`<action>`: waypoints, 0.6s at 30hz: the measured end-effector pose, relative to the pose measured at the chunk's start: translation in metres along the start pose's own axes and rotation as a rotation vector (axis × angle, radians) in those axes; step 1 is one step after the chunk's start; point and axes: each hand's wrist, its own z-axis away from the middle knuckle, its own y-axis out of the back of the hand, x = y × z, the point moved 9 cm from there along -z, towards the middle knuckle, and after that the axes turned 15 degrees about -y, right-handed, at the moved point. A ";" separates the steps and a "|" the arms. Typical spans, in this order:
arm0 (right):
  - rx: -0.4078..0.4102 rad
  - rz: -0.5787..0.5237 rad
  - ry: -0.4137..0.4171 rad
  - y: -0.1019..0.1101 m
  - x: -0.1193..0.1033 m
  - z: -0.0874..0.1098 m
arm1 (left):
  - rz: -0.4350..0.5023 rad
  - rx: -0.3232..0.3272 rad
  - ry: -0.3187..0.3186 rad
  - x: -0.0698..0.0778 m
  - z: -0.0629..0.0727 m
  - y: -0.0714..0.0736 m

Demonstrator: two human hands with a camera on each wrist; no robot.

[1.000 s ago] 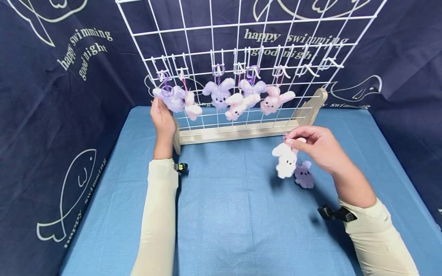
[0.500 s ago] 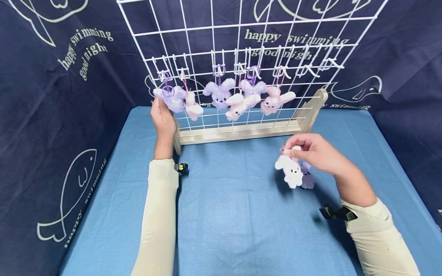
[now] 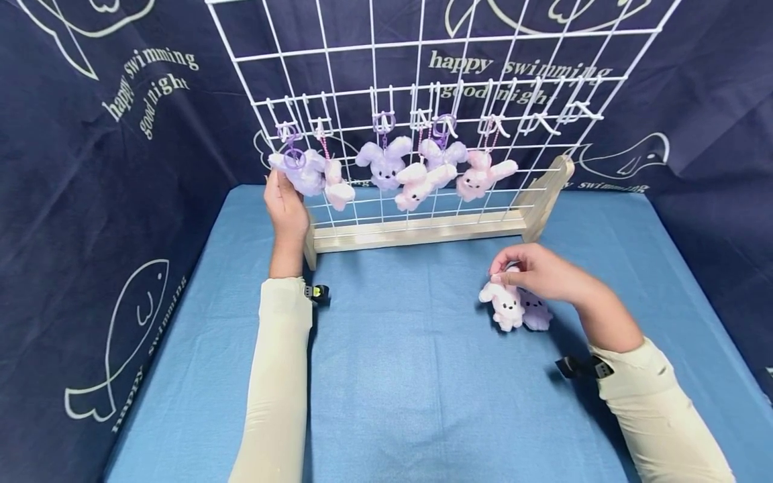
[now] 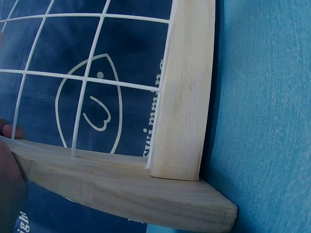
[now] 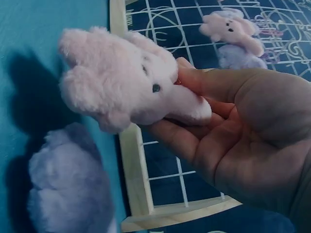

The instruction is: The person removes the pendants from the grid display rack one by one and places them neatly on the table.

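My right hand (image 3: 539, 274) pinches a pale pink plush bunny keychain (image 3: 507, 311) at its ears, between thumb and fingers. The bunny hangs feet down, close over the blue cloth. Just to its right a purple plush bunny (image 3: 537, 316) lies on the cloth, partly covered by the pink one in the head view. At the left end of the white wire grid rack (image 3: 372, 45), my left hand (image 3: 286, 206) grips the wooden side piece (image 4: 121, 189), thumb on one side and fingertips on the other. A purple bunny (image 3: 306, 176) hangs in front of its fingertips.
Several pink and purple bunny keychains, such as a purple one (image 3: 385, 164) and a pink one (image 3: 477, 178), hang from hooks along the rack. Two hooks at the right carry nothing. A wooden base bar (image 3: 417, 231) runs along the bottom. Dark printed fabric (image 3: 121, 268) encloses the table.
My right hand has moved down and slightly left, lowering the pink bunny to beside the purple one on the cloth. The left hand stays at the rack.
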 end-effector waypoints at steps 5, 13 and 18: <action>-0.018 0.033 -0.017 -0.005 0.007 -0.008 | -0.006 0.001 0.007 0.000 0.000 0.002; -0.023 0.064 -0.053 -0.009 0.018 -0.016 | 0.002 -0.004 0.011 0.000 0.000 0.001; -0.021 0.075 -0.036 -0.011 0.021 -0.020 | 0.008 0.000 0.009 0.001 0.000 0.000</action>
